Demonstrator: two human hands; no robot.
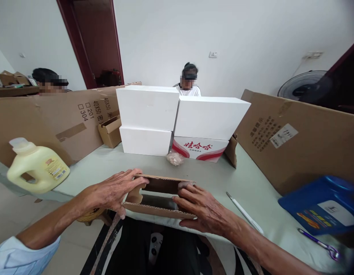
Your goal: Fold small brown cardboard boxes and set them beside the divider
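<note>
A small open-topped cardboard box (156, 209) is at the table's near edge, just above my lap. My left hand (112, 190) grips its left end, fingers over the far corner and thumb at the near one. On the other end is my right hand (201, 206), with curled fingers reaching inside the opening and the thumb outside against the near wall. Part of a dark bottom shows inside the box; the right end is hidden behind my fingers.
White boxes (148, 109) stand stacked ahead, beside a red-and-white carton (200, 148) and a crumpled clear plastic bundle (175, 157). A yellow jug (36, 168) is left; a blue jug (322, 206), slim white tool (244, 212) and purple-handled tool (317, 241) lie right. Large cardboard panels flank the table.
</note>
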